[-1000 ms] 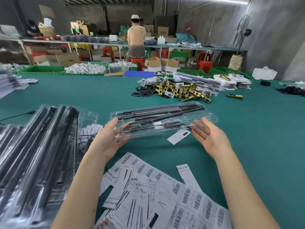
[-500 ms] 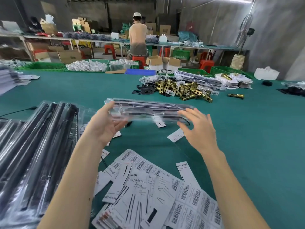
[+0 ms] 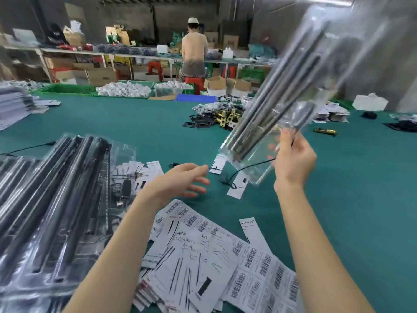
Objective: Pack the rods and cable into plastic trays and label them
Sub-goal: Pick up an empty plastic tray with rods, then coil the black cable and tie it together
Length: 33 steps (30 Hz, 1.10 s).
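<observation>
My right hand [image 3: 293,159] grips the lower end of a clear plastic tray [image 3: 300,91] and holds it nearly upright above the green table [image 3: 361,199]. Dark rods [image 3: 270,93] sit inside the tray. A thin black cable [image 3: 239,175] hangs from its lower end down to the table, onto a small white label [image 3: 238,186]. My left hand [image 3: 180,184] hovers low over the table with fingers relaxed, holding nothing. Barcode labels [image 3: 214,256] lie spread in front of me.
A stack of filled clear trays with black rods [image 3: 52,199] lies at the left. Brass fittings and black parts [image 3: 223,118] are heaped mid-table. Green crates [image 3: 67,89] line the far edge. A person [image 3: 194,50] stands at a bench behind.
The tray was held flat between both hands. My left hand let go and dropped toward the table, and my right hand swung the tray up on end to the right; the cable now dangles.
</observation>
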Each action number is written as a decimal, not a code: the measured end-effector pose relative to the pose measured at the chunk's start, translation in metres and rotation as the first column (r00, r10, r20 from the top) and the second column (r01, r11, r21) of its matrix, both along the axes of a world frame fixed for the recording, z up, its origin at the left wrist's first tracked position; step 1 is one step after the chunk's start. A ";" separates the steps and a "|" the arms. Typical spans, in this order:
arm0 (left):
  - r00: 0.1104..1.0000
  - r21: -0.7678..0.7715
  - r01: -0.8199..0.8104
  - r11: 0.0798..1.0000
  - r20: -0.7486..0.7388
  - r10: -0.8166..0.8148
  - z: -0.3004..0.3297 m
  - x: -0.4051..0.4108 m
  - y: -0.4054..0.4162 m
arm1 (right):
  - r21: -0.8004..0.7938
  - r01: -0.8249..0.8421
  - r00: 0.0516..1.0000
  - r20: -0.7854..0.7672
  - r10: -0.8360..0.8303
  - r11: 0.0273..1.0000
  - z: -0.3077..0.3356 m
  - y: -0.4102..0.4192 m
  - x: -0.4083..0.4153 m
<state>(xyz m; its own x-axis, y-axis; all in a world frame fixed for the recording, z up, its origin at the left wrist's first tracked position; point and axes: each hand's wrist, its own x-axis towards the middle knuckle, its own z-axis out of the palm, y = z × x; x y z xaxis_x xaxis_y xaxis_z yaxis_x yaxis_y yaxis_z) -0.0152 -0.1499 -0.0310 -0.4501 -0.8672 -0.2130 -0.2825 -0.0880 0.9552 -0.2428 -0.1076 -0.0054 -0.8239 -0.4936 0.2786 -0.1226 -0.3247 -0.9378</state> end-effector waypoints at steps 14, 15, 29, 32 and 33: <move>0.995 0.020 0.010 1.000 -0.098 -0.008 -0.016 -0.012 -0.001 | 0.128 -0.505 0.735 0.583 0.348 0.853 -0.055 -0.002 0.012; 0.995 0.019 0.026 0.999 -0.100 -0.023 -0.016 -0.012 -0.001 | 0.174 -0.517 0.756 0.552 0.352 0.838 -0.056 -0.001 0.009; 0.989 -0.100 -0.142 0.985 0.020 0.144 -0.024 0.000 -0.011 | 0.779 0.032 0.486 -0.560 0.671 0.627 0.012 0.019 -0.003; 0.966 -0.158 -0.235 0.959 0.074 0.249 -0.023 0.006 -0.012 | 0.919 -0.021 0.283 -0.371 0.884 0.393 0.011 0.018 0.034; 0.966 -0.171 -0.220 0.960 0.102 0.240 -0.022 0.007 -0.011 | 0.938 0.057 0.234 -0.344 0.909 0.341 0.007 0.016 0.041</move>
